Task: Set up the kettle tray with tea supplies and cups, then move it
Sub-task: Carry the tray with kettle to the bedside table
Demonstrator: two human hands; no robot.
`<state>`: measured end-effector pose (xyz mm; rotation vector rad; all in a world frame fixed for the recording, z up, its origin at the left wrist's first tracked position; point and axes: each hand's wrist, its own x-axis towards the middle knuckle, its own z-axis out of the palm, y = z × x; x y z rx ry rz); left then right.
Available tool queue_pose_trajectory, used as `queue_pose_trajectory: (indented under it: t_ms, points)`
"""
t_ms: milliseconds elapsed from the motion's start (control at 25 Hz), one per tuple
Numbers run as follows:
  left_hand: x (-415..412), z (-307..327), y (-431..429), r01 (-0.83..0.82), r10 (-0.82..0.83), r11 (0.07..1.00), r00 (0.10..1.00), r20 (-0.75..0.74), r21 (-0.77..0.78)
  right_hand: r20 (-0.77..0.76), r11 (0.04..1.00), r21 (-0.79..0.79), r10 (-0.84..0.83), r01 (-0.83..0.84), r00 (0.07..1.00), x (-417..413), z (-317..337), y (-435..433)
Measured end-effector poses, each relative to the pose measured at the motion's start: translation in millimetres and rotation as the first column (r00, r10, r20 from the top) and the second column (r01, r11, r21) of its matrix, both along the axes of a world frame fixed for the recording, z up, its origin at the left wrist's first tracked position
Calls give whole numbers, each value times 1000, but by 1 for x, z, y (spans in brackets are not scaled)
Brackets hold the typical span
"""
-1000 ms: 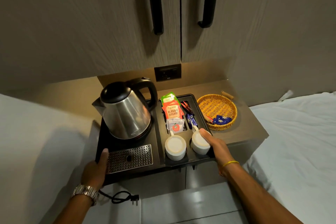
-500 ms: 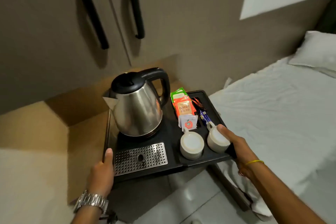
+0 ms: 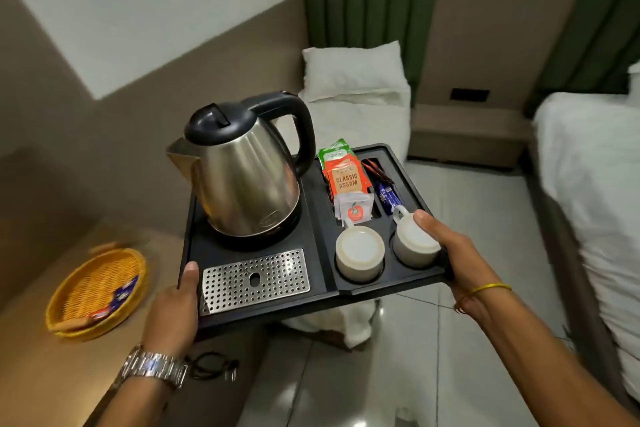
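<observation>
As fingers (image 3: pixel 189 274) clamp—tray (image 3: pixel 322 191) aloft.

You've got a matte black plastic tray (image 3: pixel 408 166), brushed-steel kettle with black lid (image 3: pixel 246 184), perforated silver drip grate (image 3: pixel 254 281), orange Assam tea sachet (image 3: pixel 347 179), yellow woven wicker basket (image 3: pixel 93 291).
</observation>
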<state>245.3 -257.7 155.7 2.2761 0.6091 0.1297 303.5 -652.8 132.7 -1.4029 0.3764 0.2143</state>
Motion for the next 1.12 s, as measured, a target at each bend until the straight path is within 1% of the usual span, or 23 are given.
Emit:
queue_pose_trajectory:
  t_ms: [40,160,200,320,400,480,680,760,840,920,1040,1120]
  points:
    - [23,1,-31,59,-59,998,998,-13,6,11,998,-6,-56,56,998,2,4,-34]
    - [97,1,-128,139,-140,988,990,-14,-71,49,978,4,-206,207,977,11,13,-135]
    - [115,2,-156,159,-160,984,987,-5,-75,53,971,0,-241,241,969,15,15,-163]
    - [178,-3,-262,232,-231,959,973,25,-161,97,942,-2,-333,335,938,35,24,-261]
    - [218,-4,-317,269,-264,946,963,48,-180,110,913,-20,-404,408,908,49,31,-310]
    - [257,1,-374,316,-314,929,949,41,-192,122,878,-11,-474,478,872,62,39,-358]
    - [346,2,-482,396,-396,896,917,40,-201,95,825,-4,-562,565,821,122,45,-452]
    - [395,-5,-518,426,-430,880,902,28,-209,80,814,-6,-578,580,812,161,37,-485]
    - [437,-9,-550,443,-446,877,895,31,-186,63,796,-3,-604,605,795,201,30,-511]
    - [499,-19,-585,459,-463,868,886,24,-191,49,783,16,-622,622,781,259,17,-542]
    - [598,-32,-630,493,-486,842,869,91,-219,37,773,31,-635,634,772,357,0,-583]
    - [666,-31,-658,523,-514,822,851,103,-225,43,752,37,-659,658,750,419,-7,-609]
